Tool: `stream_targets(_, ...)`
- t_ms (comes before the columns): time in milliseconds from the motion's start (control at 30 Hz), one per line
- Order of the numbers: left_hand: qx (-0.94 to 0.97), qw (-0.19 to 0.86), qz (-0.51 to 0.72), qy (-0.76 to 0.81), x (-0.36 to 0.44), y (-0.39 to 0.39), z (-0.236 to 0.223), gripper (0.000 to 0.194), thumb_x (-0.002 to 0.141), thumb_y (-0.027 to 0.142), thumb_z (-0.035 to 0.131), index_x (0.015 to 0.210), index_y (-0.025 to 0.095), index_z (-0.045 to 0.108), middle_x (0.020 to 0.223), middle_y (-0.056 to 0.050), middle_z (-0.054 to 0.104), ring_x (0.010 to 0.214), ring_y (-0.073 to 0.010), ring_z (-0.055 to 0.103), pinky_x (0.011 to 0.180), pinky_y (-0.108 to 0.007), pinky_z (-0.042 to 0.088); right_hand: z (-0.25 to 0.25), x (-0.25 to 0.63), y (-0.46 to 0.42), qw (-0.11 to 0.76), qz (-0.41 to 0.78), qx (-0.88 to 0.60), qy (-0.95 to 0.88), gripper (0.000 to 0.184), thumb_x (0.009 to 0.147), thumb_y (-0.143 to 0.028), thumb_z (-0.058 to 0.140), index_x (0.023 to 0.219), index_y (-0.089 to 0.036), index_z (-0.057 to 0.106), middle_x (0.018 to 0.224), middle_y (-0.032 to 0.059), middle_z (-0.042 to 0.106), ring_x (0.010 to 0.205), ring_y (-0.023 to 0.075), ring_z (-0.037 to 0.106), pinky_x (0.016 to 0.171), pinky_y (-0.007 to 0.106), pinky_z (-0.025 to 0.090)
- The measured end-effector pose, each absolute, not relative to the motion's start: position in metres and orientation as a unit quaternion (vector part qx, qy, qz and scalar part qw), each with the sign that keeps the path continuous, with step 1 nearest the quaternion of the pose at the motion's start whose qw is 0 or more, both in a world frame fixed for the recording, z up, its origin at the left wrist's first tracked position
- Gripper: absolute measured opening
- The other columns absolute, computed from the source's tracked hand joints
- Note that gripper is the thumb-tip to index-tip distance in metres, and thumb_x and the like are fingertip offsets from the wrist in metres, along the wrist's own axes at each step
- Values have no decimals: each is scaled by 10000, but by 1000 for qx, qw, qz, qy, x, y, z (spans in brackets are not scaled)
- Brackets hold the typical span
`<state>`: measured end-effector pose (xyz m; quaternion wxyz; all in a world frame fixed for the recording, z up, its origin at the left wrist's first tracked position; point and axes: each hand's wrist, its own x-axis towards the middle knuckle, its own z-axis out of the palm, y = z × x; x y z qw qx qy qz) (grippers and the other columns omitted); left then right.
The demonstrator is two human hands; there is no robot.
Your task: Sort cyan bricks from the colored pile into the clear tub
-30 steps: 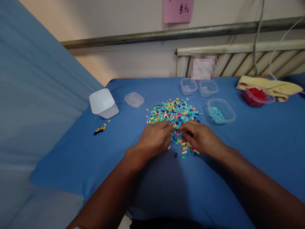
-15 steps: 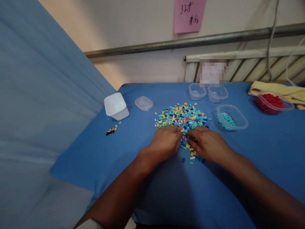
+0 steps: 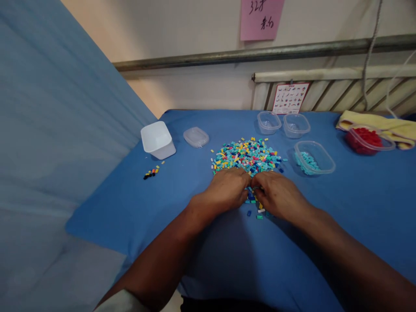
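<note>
Resting on the blue desk (image 3: pixel 357 208), our left hand (image 3: pixel 227 190) and right hand (image 3: pixel 279 196) lie palm down, side by side, at the near edge of the pile of small coloured bricks (image 3: pixel 247 156), near the desk's middle. Our fingertips meet over a loose scatter of bricks (image 3: pixel 256 211) that trails from the pile toward the near edge. The fingers of both hands are curled inward and downward onto these pieces; whether any of them has pinched a brick we cannot tell, since the knuckles hide the tips.

Just beside the pile, toward the right edge, stands a clear tub of turquoise bricks (image 3: pixel 314 157). Two clear tubs (image 3: pixel 282 123) sit side by side toward the far edge. Near the far right corner a tub of red bricks (image 3: pixel 368 140) rests against a folded yellow cloth (image 3: pixel 383 123). Toward the left edge a white box (image 3: pixel 157 140) stands upturned, a clear lid (image 3: pixel 196 137) lies between it and the pile, and a short row of dark and yellow bricks (image 3: pixel 151 171) lies just before the box.
</note>
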<state>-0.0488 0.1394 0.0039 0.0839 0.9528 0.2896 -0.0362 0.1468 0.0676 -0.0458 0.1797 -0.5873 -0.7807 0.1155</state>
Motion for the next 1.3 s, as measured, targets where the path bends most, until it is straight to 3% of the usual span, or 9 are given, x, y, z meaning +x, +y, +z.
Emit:
stream_targets(267, 953, 91, -40, 287, -57, 140, 2, 170, 988, 296, 673, 1093, 211, 775, 1139, -101, 732, 1066, -291, 704, 853, -414, 580, -49, 149, 62, 140, 78, -581, -798, 144, 975, -168, 579, 969, -218, 714, 915, 90, 754, 893, 286, 682, 822, 398, 427)
stream_targets(400, 952, 97, -36, 289, -57, 138, 1, 151, 1023, 275, 629, 989, 198, 754, 1100, -99, 735, 1032, -275, 708, 846, -403, 567, -51, 149, 62, 166, 74, -570, -801, 119, 993, -191, 577, 952, -226, 684, 871, 68, 731, 852, 271, 652, 794, 390, 417)
stream_targets(533, 949, 106, -21, 295, -56, 140, 1, 160, 1081, 278, 579, 1075, 190, 713, 1119, -89, 745, 1046, -260, 705, 877, -386, 560, -51, 153, 63, 196, 103, -573, -789, 149, 992, -162, 551, 903, -230, 650, 829, 50, 707, 815, 252, 649, 766, 372, 420)
stream_targets(767, 952, 116, -3, 284, -51, 143, -8, 190, 1120, 292, 519, 1088, 180, 668, 1127, -90, 723, 1004, -240, 677, 833, -358, 545, -47, 163, 63, 240, 99, -570, -780, 179, 1004, -117, 546, 1025, -226, 687, 936, 58, 740, 912, 246, 695, 808, 348, 466)
stream_targets(1067, 964, 153, 14, 215, -49, 147, -17, 216, 1076, 162, 508, 935, 172, 671, 1007, -76, 716, 953, -204, 670, 885, -328, 546, -54, 160, 68, 189, 151, -553, -797, 232, 1016, -148, 559, 818, -230, 648, 799, 27, 699, 783, 208, 635, 715, 319, 394)
stream_targets(1200, 960, 178, 46, 211, -53, 151, -17, 140, 1020, 142, 577, 939, 174, 686, 987, -70, 725, 933, -206, 683, 856, -323, 547, -56, 161, 67, 210, 175, -551, -788, 199, 1039, -196, 543, 898, -220, 681, 841, 52, 717, 828, 225, 656, 748, 331, 431)
stream_targets(1300, 953, 195, 84, 218, -57, 155, -17, 158, 1010, 144, 596, 1097, 171, 725, 1059, -78, 747, 1002, -219, 703, 903, -343, 559, -51, 163, 64, 284, 187, -554, -759, 159, 1014, -230, 594, 1061, -213, 745, 931, 76, 749, 874, 242, 674, 783, 355, 474)
